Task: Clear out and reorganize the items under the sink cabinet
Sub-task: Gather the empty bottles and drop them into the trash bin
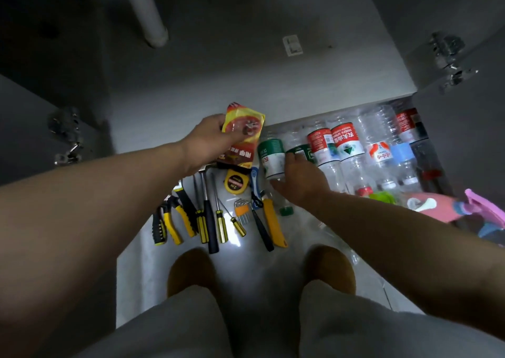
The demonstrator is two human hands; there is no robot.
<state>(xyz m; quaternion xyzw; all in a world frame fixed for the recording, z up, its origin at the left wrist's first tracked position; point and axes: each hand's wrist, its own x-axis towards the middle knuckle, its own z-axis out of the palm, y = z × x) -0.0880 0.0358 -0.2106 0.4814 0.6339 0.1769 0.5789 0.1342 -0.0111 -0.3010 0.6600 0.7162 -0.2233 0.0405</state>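
The left hand [210, 141] curls its fingers round a red and yellow packet [244, 128], and the cabinet floor [246, 79] lies just beyond them. The right hand [300, 177] is nearer the green bottle [272, 156] and touches it; I cannot tell if it grips. The bottle lies long-ways by those fingers, cap end toward the person.

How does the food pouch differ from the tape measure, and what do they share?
The food pouch is a flat printed packet; the tape measure is a chunky rounded case. The left hand grips the food pouch; the tape measure lies untouched on the floor. Both show yellow.
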